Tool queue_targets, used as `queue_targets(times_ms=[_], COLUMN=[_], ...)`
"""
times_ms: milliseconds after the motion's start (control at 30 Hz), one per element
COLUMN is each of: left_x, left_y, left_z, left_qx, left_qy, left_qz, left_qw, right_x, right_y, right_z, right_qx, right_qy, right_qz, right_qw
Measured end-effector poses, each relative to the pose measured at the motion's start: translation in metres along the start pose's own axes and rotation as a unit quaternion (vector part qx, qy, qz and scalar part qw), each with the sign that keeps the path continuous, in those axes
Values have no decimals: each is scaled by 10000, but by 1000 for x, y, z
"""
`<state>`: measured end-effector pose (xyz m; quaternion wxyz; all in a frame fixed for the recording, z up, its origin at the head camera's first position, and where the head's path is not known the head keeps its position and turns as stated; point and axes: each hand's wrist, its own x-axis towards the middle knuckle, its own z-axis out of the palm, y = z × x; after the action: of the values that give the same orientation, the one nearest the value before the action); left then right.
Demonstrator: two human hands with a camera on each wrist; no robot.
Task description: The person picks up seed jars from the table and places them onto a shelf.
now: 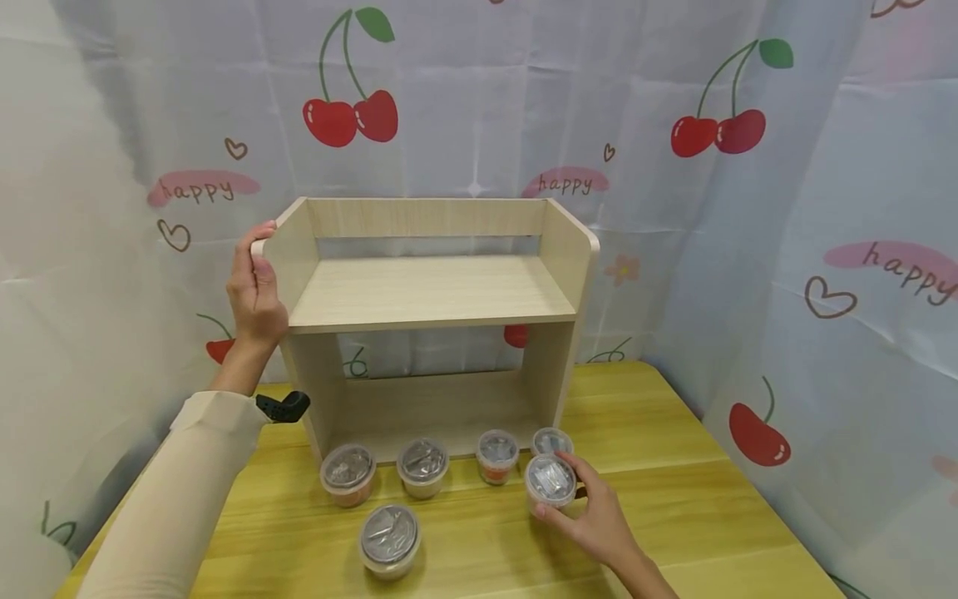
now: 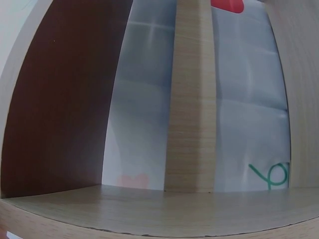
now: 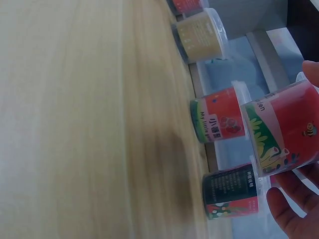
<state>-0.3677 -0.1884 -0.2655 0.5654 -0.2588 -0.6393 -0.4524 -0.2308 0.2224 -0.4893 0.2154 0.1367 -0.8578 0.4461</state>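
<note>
My left hand [image 1: 258, 291] grips the front upper edge of the left side panel of a pale wooden two-tier shelf [image 1: 430, 291]. Between the thumb and fingers of my right hand [image 1: 599, 516] is a small round tub [image 1: 550, 480] with a clear lid. In the right wrist view that tub [image 3: 284, 129] has a red printed label with a garden picture, and it is raised off the table. Just behind it stands another lidded tub [image 1: 552, 441], partly covered by it. The left wrist view shows the shelf's boards [image 2: 192, 99], with the left hand hardly visible.
Along the shelf's front edge stand several lidded tubs, among them a left one [image 1: 348, 474], a middle one [image 1: 422, 467] and a red-labelled one [image 1: 497, 456]. One more tub [image 1: 389, 541] sits nearer on the yellow wood-grain table [image 1: 674, 532]. A cherry-print curtain [image 1: 479, 100] hangs behind.
</note>
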Motion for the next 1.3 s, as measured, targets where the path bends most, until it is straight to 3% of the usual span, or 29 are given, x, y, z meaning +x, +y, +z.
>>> queue_targets(times_ms=[400, 700, 1300], left_x=[0, 0, 1], left_y=[-1, -2, 3], left_z=[0, 0, 0], left_qx=[29, 112, 86], left_qy=[-24, -47, -106], left_qz=[-6, 27, -67], left_qw=[10000, 9999, 9999], right_x=[12, 22, 35], right_y=[-5, -9, -18], right_z=[-5, -11, -14], right_qx=[273, 697, 657], right_qy=[-69, -91, 20], right_qz=[266, 141, 156], right_qw=[9993, 9974, 9977])
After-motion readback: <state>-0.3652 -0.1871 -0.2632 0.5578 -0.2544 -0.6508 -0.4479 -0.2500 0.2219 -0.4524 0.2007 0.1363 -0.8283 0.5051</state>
